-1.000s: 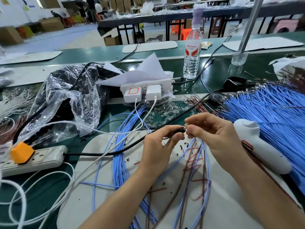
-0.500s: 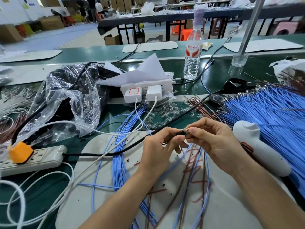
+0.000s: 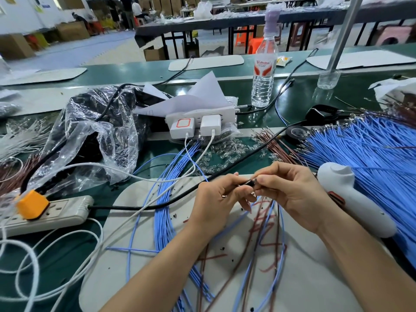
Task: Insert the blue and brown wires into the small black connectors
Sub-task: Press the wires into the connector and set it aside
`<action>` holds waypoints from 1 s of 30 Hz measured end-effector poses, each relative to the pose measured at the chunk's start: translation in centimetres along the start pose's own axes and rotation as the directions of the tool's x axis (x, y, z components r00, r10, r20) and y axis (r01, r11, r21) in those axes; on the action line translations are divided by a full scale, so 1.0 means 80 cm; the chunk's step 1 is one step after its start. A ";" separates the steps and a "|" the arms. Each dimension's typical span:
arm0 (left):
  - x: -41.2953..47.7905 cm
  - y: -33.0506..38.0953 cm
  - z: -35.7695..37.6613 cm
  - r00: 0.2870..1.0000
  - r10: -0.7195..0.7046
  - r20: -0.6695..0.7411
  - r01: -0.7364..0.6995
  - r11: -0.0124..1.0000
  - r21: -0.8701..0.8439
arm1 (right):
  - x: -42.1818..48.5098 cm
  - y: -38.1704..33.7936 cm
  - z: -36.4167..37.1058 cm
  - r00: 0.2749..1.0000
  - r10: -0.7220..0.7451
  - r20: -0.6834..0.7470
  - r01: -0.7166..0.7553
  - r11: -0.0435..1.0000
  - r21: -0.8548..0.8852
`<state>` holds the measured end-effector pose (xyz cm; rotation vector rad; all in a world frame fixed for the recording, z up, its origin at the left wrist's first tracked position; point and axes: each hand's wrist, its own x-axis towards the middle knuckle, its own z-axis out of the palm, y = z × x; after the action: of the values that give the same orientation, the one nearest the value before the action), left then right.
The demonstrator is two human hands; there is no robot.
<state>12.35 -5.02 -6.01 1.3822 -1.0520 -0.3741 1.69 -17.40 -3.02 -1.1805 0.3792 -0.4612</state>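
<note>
A small black connector [image 3: 250, 183] is held between both hands above the grey work mat [image 3: 139, 221]. My left hand [image 3: 216, 203] pinches its left end with thumb and forefinger. My right hand [image 3: 292, 194] pinches its right end, fingers curled. Blue and brown wires [image 3: 265, 226] hang from the hands down across the mat; where they meet the connector is hidden by my fingers. A bundle of blue wires [image 3: 164, 212] lies on the mat to the left. A large heap of loose blue wires [image 3: 369, 158] spreads at the right, with brown wires [image 3: 276, 147] beside it.
A white glue gun [image 3: 351, 199] lies right of my right hand. A black cable [image 3: 135, 207] runs from a power strip [image 3: 51, 212] with an orange plug. White chargers [image 3: 193, 124], a plastic bag [image 3: 90, 140], clear small parts [image 3: 225, 154] and a water bottle [image 3: 263, 73] stand behind.
Both hands have sunk slightly toward the mat and closed tighter together on the connector. The wires below them have shifted a little.
</note>
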 end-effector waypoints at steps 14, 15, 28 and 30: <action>0.004 -0.003 0.008 1.000 0.000 -0.002 0.000 0.999 0.034 | 0.000 0.007 0.004 0.971 -0.228 -0.076 0.217 0.968 -0.129; 0.005 -0.005 0.008 1.000 0.002 -0.004 -0.001 0.998 0.058 | 0.001 0.005 0.003 0.961 -0.257 -0.100 0.246 0.963 -0.107; 0.004 -0.003 0.005 0.994 0.102 -0.040 -0.092 0.975 0.203 | -0.014 -0.002 0.024 0.941 -0.332 -0.060 0.313 0.926 -0.209; 0.004 -0.005 0.005 0.993 0.112 -0.029 -0.103 0.970 0.222 | -0.014 -0.001 0.024 0.924 -0.377 -0.057 0.354 0.903 -0.244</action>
<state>12.38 -5.58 -6.32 1.5145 -1.1556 -0.1513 1.74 -15.31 -2.21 -1.4660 0.3035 -0.8262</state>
